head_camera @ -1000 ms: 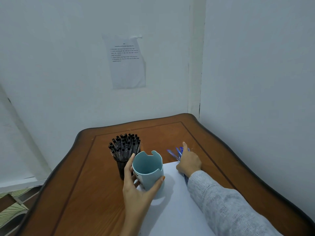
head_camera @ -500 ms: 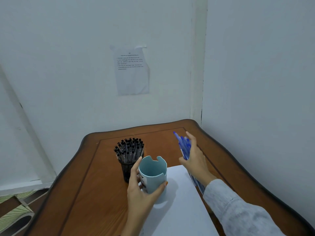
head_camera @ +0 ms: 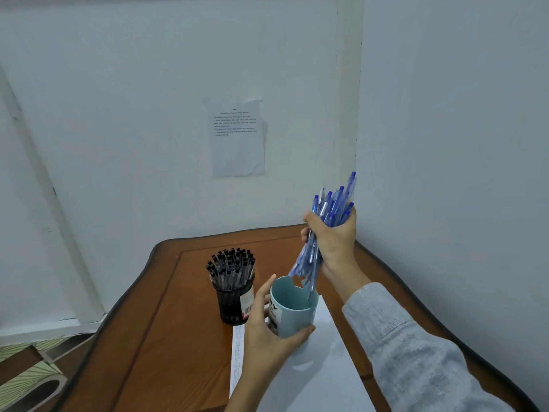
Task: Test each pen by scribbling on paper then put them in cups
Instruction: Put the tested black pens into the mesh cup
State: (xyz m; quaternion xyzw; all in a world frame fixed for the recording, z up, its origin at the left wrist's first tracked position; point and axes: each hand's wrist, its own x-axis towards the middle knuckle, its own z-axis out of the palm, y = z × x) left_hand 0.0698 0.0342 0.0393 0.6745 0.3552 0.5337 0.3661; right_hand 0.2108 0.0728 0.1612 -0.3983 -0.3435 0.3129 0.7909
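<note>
Head view, right hand: my right hand (head_camera: 332, 239), right of centre, is a fist closed round a thick bunch of blue pens (head_camera: 307, 260), held up off the tabletop (head_camera: 178, 322).
Head view, pens: the bunch leans, caps fanned to the upper right and writing ends pointing down-left at the blue cup (head_camera: 292, 310). The lowest tips sit at the right side of its rim; I cannot tell whether any are inside yet.
Head view, left hand: my left hand (head_camera: 267, 331), lower centre, wraps the cup, with the thumb on the near wall and the fingers round the left side.
Head view, cup: it is over the top end of the paper (head_camera: 315, 376); I cannot tell whether it is resting or slightly raised.
Head view, neighbours: the black cup (head_camera: 234, 301), just left of the blue one, is packed with black pens (head_camera: 231, 263).
Doing it well: I judge this step to be loading the bunch into the cup. I would stand the bunch more upright and centre the tips over the mouth, clear of the notch in the rim.
Grip: I would brace the cup firmly and loosen my fist slowly, so the pens slide in together and do not splay over the rim.
Risk: the uneven ends could catch the edge, tip the cup or scatter pens across the sheet.
</note>
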